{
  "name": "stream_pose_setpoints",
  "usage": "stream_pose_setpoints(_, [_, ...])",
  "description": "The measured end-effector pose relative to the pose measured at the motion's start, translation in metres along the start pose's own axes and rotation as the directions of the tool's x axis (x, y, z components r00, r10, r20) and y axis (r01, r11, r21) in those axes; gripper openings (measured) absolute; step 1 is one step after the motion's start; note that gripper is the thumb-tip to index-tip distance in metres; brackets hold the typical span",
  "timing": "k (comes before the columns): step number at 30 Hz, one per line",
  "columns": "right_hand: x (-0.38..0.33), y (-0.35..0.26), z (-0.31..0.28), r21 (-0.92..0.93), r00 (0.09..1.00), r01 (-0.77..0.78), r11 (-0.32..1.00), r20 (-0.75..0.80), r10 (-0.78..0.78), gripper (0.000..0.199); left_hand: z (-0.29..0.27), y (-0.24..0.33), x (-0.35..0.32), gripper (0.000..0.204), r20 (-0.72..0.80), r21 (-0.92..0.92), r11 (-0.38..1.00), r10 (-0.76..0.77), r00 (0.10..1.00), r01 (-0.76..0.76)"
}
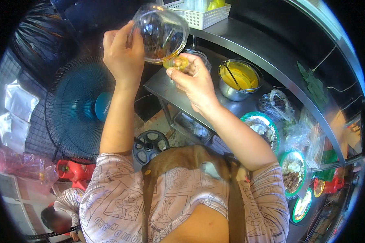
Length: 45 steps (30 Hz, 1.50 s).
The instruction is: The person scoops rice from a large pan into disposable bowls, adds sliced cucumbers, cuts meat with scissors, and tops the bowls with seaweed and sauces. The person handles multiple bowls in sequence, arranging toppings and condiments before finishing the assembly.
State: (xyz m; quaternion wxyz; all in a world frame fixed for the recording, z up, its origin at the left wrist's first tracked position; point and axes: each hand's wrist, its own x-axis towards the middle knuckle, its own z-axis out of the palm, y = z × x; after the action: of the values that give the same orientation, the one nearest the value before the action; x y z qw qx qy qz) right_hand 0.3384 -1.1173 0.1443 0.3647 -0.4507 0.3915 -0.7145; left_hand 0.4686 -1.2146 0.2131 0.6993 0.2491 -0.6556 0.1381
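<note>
My left hand (125, 54) is raised and closed on the side of a clear round plastic bowl (160, 30). The bowl is tipped, and amber-brown liquid lies along its lower rim. Just under that rim, my right hand (195, 81) pinches a small yellowish cup (175, 62) between thumb and fingers. Rim and cup overlap in the picture; whether they touch I cannot tell. Behind my right fingers, part of another clear container (202, 59) shows on the metal table (160, 86).
A steel pot (236, 93) of yellow sauce with a dark-handled utensil stands right of my right hand. A white basket (209, 18) sits on the shelf above. Left stands a large fan (77, 105); green-rimmed plates (276, 135) lie at right. A person (54, 216) is at lower left.
</note>
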Motion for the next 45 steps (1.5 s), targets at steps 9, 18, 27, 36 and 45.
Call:
stream_pose_setpoints(9, [0.012, 0.069, -0.025, 0.023, 0.999, 0.048, 0.999, -0.01, -0.048, 0.06, 0.062, -0.119, -0.081, 0.024, 0.344, 0.366, 0.84, -0.522, 0.78, 0.4])
stream_pose_setpoints(18, [-0.062, 0.039, -0.107, -0.149, 0.976, 0.126, 0.981, -0.159, -0.15, 0.066, 0.117, -0.244, -0.18, 0.039, 0.54, 0.264, 0.618, -0.731, 0.418, 0.74])
stream_pose_setpoints(27, [-0.17, -0.002, -0.179, -0.387, 0.819, 0.221, 0.895, -0.425, -0.386, 0.069, 0.106, 0.047, -0.092, 0.052, 0.812, -0.36, 0.641, -0.143, 0.566, 0.678])
stream_pose_setpoints(36, [-0.281, -0.04, -0.227, -0.723, 0.578, -0.031, 0.69, -0.576, -0.578, 0.064, 0.076, 0.331, -0.137, 0.052, 0.612, -0.671, 0.549, 0.79, -0.046, 0.499])
stream_pose_setpoints(45, [-0.375, -0.056, -0.275, -0.75, 0.327, -0.219, 0.624, -0.659, -0.678, 0.071, 0.05, 0.468, -0.19, 0.051, 0.454, -0.834, 0.441, 0.89, -0.04, 0.333])
